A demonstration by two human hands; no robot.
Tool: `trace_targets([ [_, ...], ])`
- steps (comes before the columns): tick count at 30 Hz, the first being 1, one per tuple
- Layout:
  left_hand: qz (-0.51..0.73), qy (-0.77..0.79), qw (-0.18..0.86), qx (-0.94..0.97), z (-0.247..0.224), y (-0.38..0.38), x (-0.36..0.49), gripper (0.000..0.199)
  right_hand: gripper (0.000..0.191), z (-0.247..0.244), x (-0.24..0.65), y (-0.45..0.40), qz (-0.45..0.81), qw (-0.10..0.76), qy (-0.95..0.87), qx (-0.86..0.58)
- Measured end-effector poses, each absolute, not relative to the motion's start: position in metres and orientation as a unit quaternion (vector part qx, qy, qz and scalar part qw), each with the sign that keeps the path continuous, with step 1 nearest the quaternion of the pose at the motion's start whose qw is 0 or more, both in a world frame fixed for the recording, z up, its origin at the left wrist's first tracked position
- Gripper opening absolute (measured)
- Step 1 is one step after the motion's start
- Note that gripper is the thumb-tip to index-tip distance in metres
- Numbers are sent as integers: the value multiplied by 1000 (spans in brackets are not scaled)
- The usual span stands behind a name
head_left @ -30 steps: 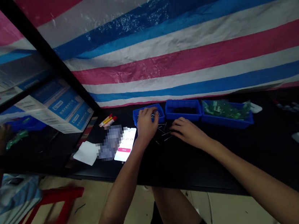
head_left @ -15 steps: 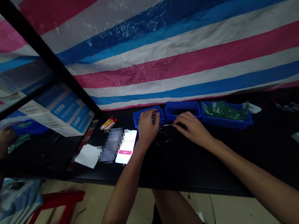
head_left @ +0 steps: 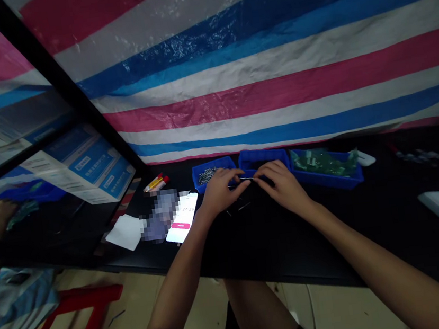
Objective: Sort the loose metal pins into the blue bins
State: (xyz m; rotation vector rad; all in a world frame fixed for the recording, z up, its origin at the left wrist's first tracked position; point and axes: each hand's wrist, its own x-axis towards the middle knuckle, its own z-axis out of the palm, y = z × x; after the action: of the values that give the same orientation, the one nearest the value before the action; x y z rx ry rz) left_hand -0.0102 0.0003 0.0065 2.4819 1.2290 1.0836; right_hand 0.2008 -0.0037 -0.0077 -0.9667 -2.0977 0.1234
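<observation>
head view: the right hand (head_left: pixel 282 186) pinches a thin metal pin (head_left: pixel 245 179) between closed fingers, just in front of the middle blue bin (head_left: pixel 262 158) at the desk's (head_left: pixel 277 243) far edge. the left hand (head_left: pixel 220 191) is curled beside it, its grip cannot be told. the left blue bin (head_left: pixel 213 178) holds loose pins (head_left: pixel 207 175); the right blue bin (head_left: pixel 327 180) holds green circuit boards (head_left: pixel 318 165). a striped tarpaulin (head_left: pixel 272 72) hangs behind; a red stool (head_left: pixel 78 315) stands on the floor.

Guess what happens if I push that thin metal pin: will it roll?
It looks stiff, since the thin metal pin appears straight. It's probably very light. Being slim and likely round, it could well roll on the black tabletop.
</observation>
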Motion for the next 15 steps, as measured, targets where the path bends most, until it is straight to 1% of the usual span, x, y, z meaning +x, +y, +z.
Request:
trace_targets([
  [4, 332, 386, 100, 855, 2, 1, -7, 17, 13, -9, 200, -4, 51, 408, -829, -378],
  [9, 358, 444, 63, 819, 3, 8, -18, 16, 25, -6, 199, -6, 66, 426, -808, -401],
  [11, 361, 495, 33, 790, 7, 10, -27, 18, 23, -7, 198, -6, 88, 394, -826, -393],
  [15, 371, 588, -25, 718, 11, 12, -36, 26, 14, -14, 196, -7, 150, 278, -896, -313],
])
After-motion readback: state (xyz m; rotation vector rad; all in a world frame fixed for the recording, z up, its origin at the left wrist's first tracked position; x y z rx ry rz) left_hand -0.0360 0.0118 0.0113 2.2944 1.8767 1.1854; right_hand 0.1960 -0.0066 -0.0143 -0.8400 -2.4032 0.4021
